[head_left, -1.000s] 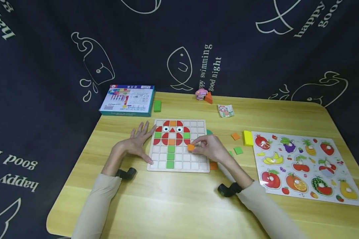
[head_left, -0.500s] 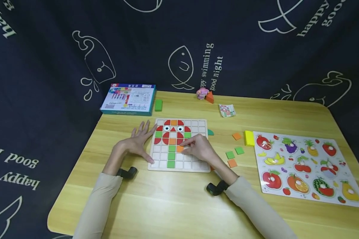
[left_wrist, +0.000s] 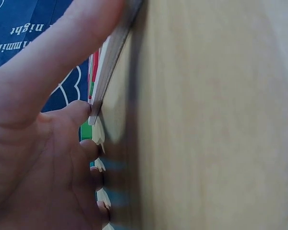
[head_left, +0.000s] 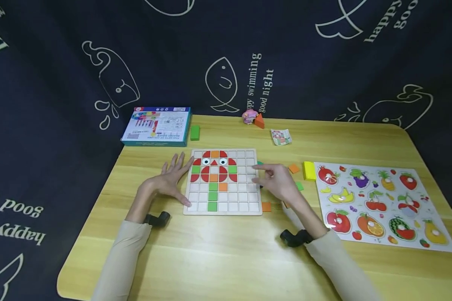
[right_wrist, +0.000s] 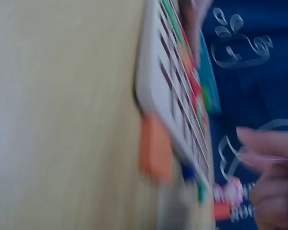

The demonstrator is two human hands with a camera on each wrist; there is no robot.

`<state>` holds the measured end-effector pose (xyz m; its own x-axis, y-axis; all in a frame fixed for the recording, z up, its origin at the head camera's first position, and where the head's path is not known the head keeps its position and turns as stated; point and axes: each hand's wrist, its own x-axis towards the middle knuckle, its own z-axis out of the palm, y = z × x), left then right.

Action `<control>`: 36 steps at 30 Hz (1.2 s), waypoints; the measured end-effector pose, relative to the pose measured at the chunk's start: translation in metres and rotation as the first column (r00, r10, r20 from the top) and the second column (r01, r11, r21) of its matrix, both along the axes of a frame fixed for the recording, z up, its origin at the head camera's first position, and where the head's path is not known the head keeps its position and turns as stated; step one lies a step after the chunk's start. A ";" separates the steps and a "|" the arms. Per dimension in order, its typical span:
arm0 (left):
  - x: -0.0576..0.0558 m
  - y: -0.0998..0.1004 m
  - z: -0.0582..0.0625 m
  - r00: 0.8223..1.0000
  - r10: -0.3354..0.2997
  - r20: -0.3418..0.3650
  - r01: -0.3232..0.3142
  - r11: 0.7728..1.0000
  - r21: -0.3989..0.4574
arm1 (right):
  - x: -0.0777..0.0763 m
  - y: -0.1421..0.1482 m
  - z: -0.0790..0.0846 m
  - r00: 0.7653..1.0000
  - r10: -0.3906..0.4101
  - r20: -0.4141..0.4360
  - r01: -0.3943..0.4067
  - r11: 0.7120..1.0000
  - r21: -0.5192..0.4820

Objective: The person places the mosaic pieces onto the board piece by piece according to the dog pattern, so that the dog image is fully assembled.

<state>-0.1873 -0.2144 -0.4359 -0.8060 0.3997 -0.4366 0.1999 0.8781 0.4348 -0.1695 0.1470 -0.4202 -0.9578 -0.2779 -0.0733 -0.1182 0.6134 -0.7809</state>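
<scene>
A pale wooden grid board (head_left: 242,205) lies on the table, bearing a face of red pieces, white eyes and orange squares above a green column. An orange square tile (head_left: 223,187) sits in the cell right of the column's top. My left hand (head_left: 167,182) spreads its fingers at the board's left side, thumb and index finger touching its edge; the left wrist view shows the board's rim beside them. Over the board's right edge is my right hand (head_left: 276,182), index finger and thumb stretched apart with nothing between them. The right wrist view is blurred.
Loose tiles lie right of the board, including an orange tile (head_left: 266,207) and a green tile (head_left: 299,186). A yellow block (head_left: 309,170) adjoins the fruit puzzle board (head_left: 410,244). Behind are a picture card (head_left: 281,137), a pink figurine (head_left: 250,116), a green block (head_left: 195,133) and a box (head_left: 156,126).
My right hand carried the orange tile left into the cell beside the green column, let it go and moved back right. My left hand stayed at the board's edge.
</scene>
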 end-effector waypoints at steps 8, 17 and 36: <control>0.002 -0.001 0.000 1.000 0.002 -0.001 -0.002 1.000 0.019 | 0.006 0.063 -0.001 0.960 -0.279 0.007 0.274 0.946 0.173; 0.002 -0.002 -0.002 1.000 -0.003 -0.006 0.004 1.000 0.012 | -0.004 0.069 -0.016 0.938 -0.346 -0.005 0.337 0.910 0.243; 0.003 -0.002 0.000 1.000 0.001 -0.014 -0.001 1.000 0.014 | -0.009 0.047 -0.006 0.985 -0.128 0.117 0.114 0.986 0.121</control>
